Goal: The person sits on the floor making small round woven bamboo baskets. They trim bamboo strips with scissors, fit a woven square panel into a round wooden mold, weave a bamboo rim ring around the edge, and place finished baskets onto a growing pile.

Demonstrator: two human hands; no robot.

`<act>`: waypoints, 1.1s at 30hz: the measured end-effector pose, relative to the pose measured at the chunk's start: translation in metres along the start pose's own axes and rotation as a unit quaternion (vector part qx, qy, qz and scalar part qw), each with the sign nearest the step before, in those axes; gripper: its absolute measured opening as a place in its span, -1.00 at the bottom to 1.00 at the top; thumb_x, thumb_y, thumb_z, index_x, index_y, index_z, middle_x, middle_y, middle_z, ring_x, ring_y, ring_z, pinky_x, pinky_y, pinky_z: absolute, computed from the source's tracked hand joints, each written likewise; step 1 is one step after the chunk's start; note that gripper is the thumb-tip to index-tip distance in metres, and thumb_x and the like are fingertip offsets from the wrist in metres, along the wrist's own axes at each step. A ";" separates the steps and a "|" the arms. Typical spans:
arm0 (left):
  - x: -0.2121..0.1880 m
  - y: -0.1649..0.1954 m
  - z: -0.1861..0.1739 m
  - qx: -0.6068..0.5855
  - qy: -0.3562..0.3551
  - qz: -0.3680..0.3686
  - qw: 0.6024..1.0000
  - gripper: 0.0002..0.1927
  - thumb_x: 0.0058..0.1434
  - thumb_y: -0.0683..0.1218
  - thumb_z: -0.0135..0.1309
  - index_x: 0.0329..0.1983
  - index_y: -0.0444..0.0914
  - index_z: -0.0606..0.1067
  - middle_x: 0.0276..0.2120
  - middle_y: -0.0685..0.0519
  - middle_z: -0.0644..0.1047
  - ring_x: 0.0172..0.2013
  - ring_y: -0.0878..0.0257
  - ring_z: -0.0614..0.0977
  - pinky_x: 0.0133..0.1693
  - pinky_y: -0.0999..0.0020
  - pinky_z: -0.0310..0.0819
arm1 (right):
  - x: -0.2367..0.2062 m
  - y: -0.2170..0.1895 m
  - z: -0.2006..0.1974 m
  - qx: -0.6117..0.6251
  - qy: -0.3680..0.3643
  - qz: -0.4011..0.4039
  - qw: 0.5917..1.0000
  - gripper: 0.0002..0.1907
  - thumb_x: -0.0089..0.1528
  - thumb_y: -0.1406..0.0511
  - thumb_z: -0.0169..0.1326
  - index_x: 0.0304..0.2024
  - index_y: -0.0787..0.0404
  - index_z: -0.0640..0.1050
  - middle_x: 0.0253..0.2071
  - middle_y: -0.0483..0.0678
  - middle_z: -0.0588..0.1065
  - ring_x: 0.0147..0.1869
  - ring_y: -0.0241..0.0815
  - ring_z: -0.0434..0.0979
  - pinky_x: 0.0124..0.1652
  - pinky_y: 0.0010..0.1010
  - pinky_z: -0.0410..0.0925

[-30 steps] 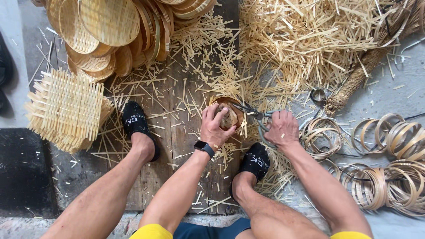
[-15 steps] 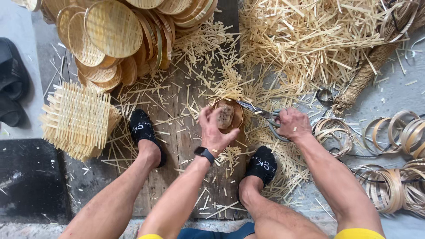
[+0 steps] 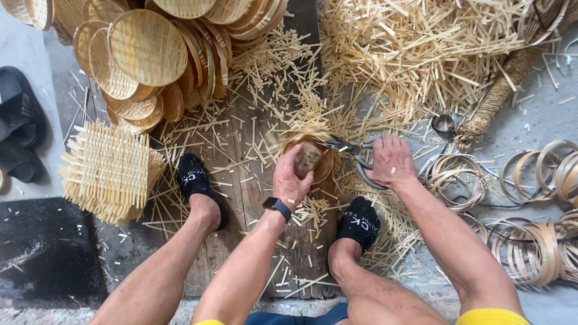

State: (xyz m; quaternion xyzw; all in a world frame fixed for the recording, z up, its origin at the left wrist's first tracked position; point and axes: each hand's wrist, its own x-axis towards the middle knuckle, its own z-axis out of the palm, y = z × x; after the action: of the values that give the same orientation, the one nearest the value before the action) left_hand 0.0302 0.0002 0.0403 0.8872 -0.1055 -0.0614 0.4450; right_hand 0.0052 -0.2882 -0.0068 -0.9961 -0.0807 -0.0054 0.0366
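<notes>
My left hand (image 3: 293, 179) grips a small round woven bamboo tray (image 3: 313, 157) held upright over a wooden board. My right hand (image 3: 391, 161) is shut on a pair of grey-handled scissors (image 3: 349, 146) whose blades reach the tray's upper right edge. The tray looks blurred. A black watch (image 3: 277, 206) sits on my left wrist. My feet in black slippers (image 3: 198, 180) (image 3: 358, 221) rest on either side of the board.
Finished round woven trays (image 3: 147, 48) are piled at the upper left. A stack of square untrimmed woven mats (image 3: 108, 171) lies left. Bamboo offcuts (image 3: 421, 54) cover the upper right. Bamboo hoop rings (image 3: 530, 247) lie right, a rope bundle (image 3: 500, 96) above them. Black sandals (image 3: 18, 129) sit far left.
My right hand came in from the hoop rings and took up the scissors, bringing the blades to the tray's edge. My left hand has kept the tray and turned it.
</notes>
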 end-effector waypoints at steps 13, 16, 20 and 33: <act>0.015 -0.021 -0.025 0.003 -0.178 0.079 0.981 -0.24 -0.06 -0.40 0.09 0.27 -0.08 0.46 0.23 -0.08 0.47 0.29 -0.06 0.45 0.36 0.14 0.33 | 0.015 -0.011 -0.005 -0.074 -0.146 -0.008 0.986 -0.49 0.07 -0.03 0.10 -0.29 0.29 0.49 -0.34 0.04 0.46 -0.26 -0.11 0.49 -0.20 -0.33 0.47; 0.013 -0.013 -0.030 0.157 -0.107 0.131 0.973 -0.12 -0.08 -0.43 0.11 0.29 0.13 0.49 0.40 -0.13 0.38 0.37 -0.04 0.41 0.41 0.19 0.34 | 0.017 -0.009 -0.002 -0.047 -0.258 0.032 0.965 -0.72 0.26 0.13 -0.01 -0.22 0.22 0.48 -0.26 0.03 0.46 -0.20 -0.09 0.52 -0.19 -0.29 0.45; -0.003 0.004 -0.017 0.027 -0.054 -0.119 0.991 0.03 -0.24 -0.11 0.48 0.36 -0.08 0.28 0.21 -0.24 0.26 0.23 -0.14 0.33 0.26 0.05 0.28 | 0.006 0.008 -0.012 -0.016 -0.236 0.040 0.971 -0.73 0.33 0.15 -0.01 -0.13 0.21 0.49 -0.18 0.04 0.44 -0.13 -0.09 0.52 -0.16 -0.26 0.49; -0.008 -0.002 -0.017 0.030 -0.037 -0.045 0.998 -0.10 -0.16 -0.10 0.42 0.33 0.00 0.38 0.25 -0.23 0.32 0.24 -0.18 0.39 0.26 0.03 0.34 | 0.007 -0.004 -0.005 -0.012 -0.267 0.041 0.963 -0.76 0.21 0.14 0.10 -0.34 0.17 0.56 -0.30 0.05 0.44 -0.19 -0.11 0.51 -0.20 -0.28 0.50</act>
State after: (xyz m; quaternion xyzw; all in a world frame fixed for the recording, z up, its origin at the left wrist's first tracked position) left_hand 0.0262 0.0166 0.0490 0.9013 -0.0832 -0.1108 0.4104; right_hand 0.0112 -0.2841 -0.0011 -0.9643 -0.0469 0.2607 0.0018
